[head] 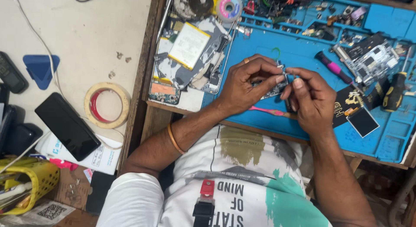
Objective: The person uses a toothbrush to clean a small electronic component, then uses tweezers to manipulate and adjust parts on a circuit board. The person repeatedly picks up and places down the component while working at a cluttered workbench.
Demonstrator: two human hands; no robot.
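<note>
My left hand (247, 81) grips a small phone circuit board (274, 89) over the blue work mat (299, 49), thumb and fingers closed around its left end. My right hand (310, 97) meets it from the right, pinching a thin metal tool (284, 71) at the board's top edge. Most of the board is hidden between my fingers. A pink-handled tool (271, 112) lies on the mat just under my hands.
An opened phone with its battery (188, 45) lies left of my hands. A pink screwdriver (331, 66), a yellow-black screwdriver (393, 94), a small dark screen (363, 119) and parts trays (303, 10) lie right. A tape roll (107, 104) and a black phone (67, 126) rest far left.
</note>
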